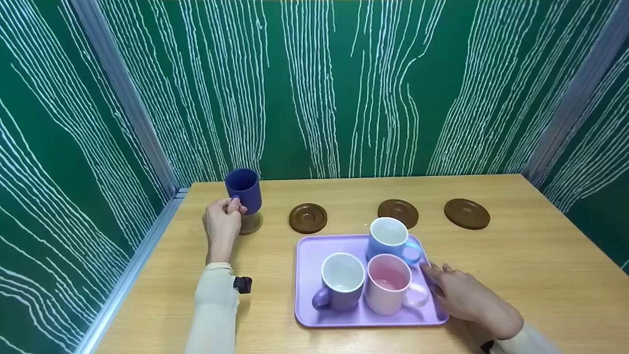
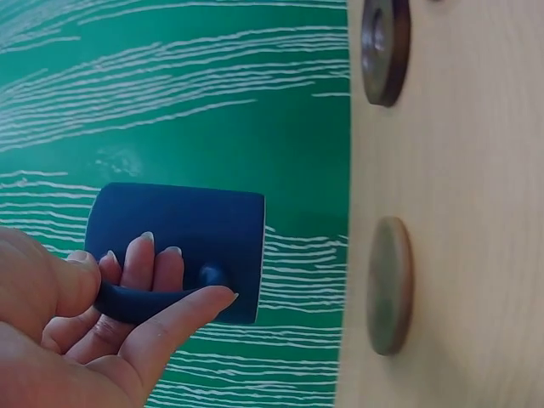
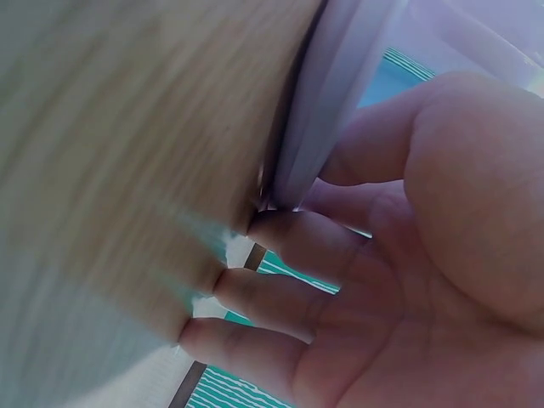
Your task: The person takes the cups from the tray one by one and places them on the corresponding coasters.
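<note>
My left hand (image 1: 223, 223) grips the handle of a dark blue mug (image 1: 248, 194) between thumb and curled fingers. In the left wrist view the mug (image 2: 174, 229) is off the table, above a round coaster (image 2: 391, 285). At the right edge of a lilac tray (image 1: 307, 246), my right hand (image 1: 467, 297) holds the rim with its thumb on the tray side. Its other fingertips touch the tabletop in the right wrist view. On the tray stand a purple mug (image 1: 344, 280), a pink mug (image 1: 385, 290) and a light blue mug (image 1: 388, 241), all upright.
Three brown coasters lie in a row beyond the tray: a left one (image 1: 308, 218), a middle one (image 1: 399, 211) close behind the light blue mug, and a right one (image 1: 467, 214). A green wall (image 1: 304, 98) with white lines rises behind the wooden table (image 1: 516, 255).
</note>
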`<state>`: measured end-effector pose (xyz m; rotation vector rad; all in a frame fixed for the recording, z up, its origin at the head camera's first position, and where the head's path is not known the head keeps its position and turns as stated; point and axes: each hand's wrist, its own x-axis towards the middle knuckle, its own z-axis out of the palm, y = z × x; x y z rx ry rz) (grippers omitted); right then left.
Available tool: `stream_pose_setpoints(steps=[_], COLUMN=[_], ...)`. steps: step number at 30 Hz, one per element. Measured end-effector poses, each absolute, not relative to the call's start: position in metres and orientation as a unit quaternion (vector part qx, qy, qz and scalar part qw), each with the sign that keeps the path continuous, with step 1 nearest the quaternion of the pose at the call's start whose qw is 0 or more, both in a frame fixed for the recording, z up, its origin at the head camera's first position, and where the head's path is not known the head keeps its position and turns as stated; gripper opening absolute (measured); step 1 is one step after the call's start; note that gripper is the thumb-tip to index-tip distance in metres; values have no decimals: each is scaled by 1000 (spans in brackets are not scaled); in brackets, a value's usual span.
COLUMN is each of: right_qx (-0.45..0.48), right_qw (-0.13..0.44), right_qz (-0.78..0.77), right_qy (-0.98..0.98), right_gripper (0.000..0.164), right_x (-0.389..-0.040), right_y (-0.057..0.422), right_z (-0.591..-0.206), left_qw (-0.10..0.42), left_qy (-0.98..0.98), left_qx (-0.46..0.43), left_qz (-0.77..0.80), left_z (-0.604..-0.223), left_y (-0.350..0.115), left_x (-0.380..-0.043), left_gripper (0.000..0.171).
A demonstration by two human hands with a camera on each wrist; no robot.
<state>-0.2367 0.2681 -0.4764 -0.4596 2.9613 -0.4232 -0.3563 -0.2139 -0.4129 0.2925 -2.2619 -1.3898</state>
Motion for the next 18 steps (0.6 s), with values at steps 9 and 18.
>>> stream_pose_setpoints(steps=[9, 18], right_qx=[-140, -143], right_qw=[76, 71], right_qz=[-135, -136], right_qy=[978, 978], right_gripper=[54, 56], right_x=[-237, -237], right_y=[267, 266], right_z=[-476, -476], left_qw=[221, 220], left_qy=[-821, -820], left_qx=[121, 131], left_qz=[-513, -511], left_z=[-433, -445], left_y=[-221, -226], left_x=[-365, -368], left_gripper=[24, 25])
